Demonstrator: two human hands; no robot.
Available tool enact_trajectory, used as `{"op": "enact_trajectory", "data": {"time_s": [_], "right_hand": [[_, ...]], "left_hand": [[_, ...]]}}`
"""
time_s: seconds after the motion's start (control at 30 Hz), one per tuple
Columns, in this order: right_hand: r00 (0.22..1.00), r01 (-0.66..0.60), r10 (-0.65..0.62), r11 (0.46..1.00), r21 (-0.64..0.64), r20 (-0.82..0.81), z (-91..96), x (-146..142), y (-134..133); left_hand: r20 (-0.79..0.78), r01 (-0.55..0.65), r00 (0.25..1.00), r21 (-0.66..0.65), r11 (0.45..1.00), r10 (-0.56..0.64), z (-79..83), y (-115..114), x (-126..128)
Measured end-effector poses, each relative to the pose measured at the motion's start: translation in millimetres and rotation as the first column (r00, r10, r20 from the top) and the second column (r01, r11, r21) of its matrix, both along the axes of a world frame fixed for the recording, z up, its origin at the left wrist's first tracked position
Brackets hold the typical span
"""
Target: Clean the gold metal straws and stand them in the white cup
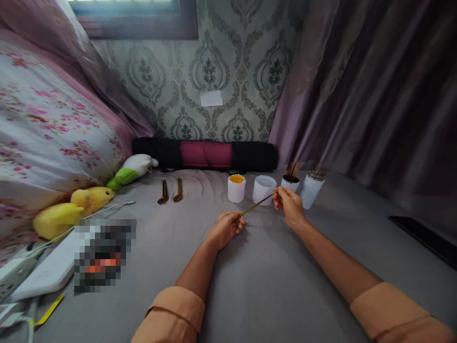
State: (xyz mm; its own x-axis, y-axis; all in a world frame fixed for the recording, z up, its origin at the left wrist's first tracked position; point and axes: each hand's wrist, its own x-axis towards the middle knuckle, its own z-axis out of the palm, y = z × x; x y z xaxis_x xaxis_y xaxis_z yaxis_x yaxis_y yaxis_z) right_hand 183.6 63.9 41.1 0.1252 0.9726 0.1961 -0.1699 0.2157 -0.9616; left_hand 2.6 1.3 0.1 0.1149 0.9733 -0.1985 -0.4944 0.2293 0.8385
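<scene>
A thin golden-brown strip [257, 204] is stretched between my two hands, slanting up to the right. My left hand [225, 229] pinches its lower end, and the fingers of my right hand [289, 205] close on the upper end. Just behind the strip stands a white cup [264, 186], partly covered by it. To my left lie two bent brown pieces, one [163, 192] beside the other [178, 190], each shaped like an L. Whether the strip is stiff or soft I cannot tell.
Left of the white cup is a white-wrapped pot [236, 190] with orange-yellow contents. Behind my right hand, a dark-topped pot [290, 183] holds brown sticks, beside a taller white container [312, 190]. A black-and-maroon roll [207, 155] lies along the wall; plush toys [60, 219] and cables sit left.
</scene>
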Motion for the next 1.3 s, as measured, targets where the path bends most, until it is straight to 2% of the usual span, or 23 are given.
{"op": "enact_trajectory", "data": {"time_s": [0.23,0.53,0.87,1.1,1.3], "right_hand": [[1.000,-0.012,0.013,1.000,-0.025,0.019,9.6,1,-3],[1.000,-0.021,0.022,0.996,-0.083,0.011,12.2,3,0],[1.000,-0.025,0.025,0.997,-0.068,0.007,14.7,5,-3],[0.999,0.052,-0.052,0.997,-0.061,0.010,19.4,24,2],[0.992,0.126,-0.126,0.990,-0.066,0.004,39.8,48,5]], "left_hand": [[0.030,-0.005,1.000,-0.014,1.000,0.006,-1.7,2,-2],[0.059,0.020,0.998,-0.006,1.000,-0.020,-2.4,1,-5],[0.069,0.045,0.997,0.003,0.999,-0.045,-6.1,1,-6],[0.083,0.027,0.996,-0.031,0.999,-0.025,-3.6,1,-8],[0.108,-0.008,0.994,-0.078,0.997,0.017,-2.1,2,-11]]}}
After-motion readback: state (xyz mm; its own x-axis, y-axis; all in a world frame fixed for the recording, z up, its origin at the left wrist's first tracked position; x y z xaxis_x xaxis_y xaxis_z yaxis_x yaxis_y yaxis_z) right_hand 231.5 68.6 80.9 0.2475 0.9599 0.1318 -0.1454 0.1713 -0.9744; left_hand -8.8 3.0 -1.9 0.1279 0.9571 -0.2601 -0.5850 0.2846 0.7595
